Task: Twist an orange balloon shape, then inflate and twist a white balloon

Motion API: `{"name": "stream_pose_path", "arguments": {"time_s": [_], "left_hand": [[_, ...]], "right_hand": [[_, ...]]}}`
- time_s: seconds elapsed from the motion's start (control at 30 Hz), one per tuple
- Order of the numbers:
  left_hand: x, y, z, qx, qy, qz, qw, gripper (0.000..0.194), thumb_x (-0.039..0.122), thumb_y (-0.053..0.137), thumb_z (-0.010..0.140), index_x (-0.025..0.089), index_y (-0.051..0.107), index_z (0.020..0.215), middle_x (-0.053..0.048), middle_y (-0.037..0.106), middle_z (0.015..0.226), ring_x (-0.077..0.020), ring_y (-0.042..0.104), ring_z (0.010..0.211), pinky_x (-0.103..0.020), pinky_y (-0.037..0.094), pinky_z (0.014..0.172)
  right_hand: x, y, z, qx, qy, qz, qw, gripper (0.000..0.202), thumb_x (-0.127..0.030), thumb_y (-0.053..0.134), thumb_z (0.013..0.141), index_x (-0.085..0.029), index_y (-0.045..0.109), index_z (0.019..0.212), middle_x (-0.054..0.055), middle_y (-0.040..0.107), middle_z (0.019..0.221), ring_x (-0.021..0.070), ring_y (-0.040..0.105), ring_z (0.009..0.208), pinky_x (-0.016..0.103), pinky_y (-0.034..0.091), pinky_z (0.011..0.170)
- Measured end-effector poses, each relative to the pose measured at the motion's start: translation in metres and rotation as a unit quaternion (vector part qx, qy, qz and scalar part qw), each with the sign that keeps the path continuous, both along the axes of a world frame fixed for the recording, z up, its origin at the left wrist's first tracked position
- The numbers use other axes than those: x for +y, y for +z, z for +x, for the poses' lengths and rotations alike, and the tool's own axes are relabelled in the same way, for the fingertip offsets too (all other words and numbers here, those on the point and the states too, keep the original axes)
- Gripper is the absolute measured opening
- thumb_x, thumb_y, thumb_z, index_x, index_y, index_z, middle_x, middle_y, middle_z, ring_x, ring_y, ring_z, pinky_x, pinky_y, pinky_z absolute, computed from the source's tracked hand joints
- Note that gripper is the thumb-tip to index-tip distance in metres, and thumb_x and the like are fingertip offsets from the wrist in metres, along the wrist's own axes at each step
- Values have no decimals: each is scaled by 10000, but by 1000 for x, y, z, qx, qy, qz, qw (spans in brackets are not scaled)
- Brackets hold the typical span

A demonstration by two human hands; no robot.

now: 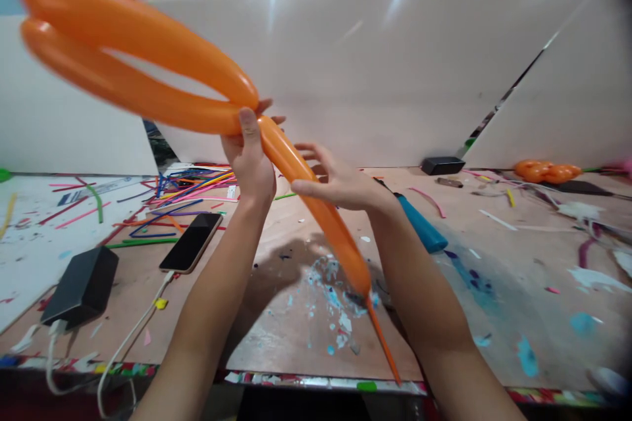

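Observation:
A long orange modelling balloon (143, 89) runs across the view, folded into a large loop at the upper left. My left hand (251, 158) grips it where the loop's two ends meet, with the thumb on the near side and some fingertips showing behind. From there a straight inflated length slants down to the right and ends in a thin uninflated tail by the table's front edge. My right hand (330, 177) is around this straight length, thumb on the near side, fingers apart and curved behind it; whether it presses on the balloon is unclear.
Loose uninflated balloons (172, 197) lie in a pile at the left, near a phone (192, 243) on a cable and a black power block (81, 286). Right of my arms are a blue pump (419, 223), a small black box (443, 165) and a twisted orange balloon shape (546, 171). White panels (345, 72) stand behind.

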State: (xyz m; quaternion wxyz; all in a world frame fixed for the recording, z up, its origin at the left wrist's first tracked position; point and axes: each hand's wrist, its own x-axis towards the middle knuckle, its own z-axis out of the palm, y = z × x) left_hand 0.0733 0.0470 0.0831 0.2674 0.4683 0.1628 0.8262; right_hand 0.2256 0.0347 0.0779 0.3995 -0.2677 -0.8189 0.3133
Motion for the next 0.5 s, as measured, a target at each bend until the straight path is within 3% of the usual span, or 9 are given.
{"name": "stream_pose_path", "arguments": {"time_s": [0.1,0.17,0.27,0.37,0.5], "left_hand": [[-6,2,-5,-14,-42,42,998,272,549,644,897,345,616,1075,37,700,1159,-143,694,949,-304,550,854],[-10,2,-8,53,-84,4,995,362,616,653,859,341,617,1093,5,705,1129,-184,690,994,-324,555,834],[-13,2,-11,111,-130,-56,984,465,657,713,776,314,620,1077,-27,698,994,-209,685,938,-338,558,786],[-14,2,-13,94,-126,-43,987,429,646,723,768,317,606,1018,-13,645,869,-187,666,860,-328,551,762],[-16,1,-13,125,-105,-13,987,443,732,618,802,340,583,1004,-16,596,821,-201,656,901,-333,534,754]], "right_hand": [[-8,3,-9,-19,30,-16,999,482,-423,720,852,-197,529,1232,58,650,1074,182,660,891,310,586,728],[-10,4,-14,7,42,-71,997,408,-436,688,878,-195,516,1159,22,627,925,146,643,723,275,568,603],[-6,1,-12,37,84,-154,984,451,-549,676,878,-206,503,1115,-26,589,782,112,604,582,243,537,521],[0,-4,-5,20,134,-208,969,487,-636,655,864,-191,547,1027,-12,621,744,117,618,574,243,542,536],[4,-8,-2,6,211,-228,951,473,-652,621,882,-181,569,885,-6,618,653,116,582,534,234,495,495]]}}
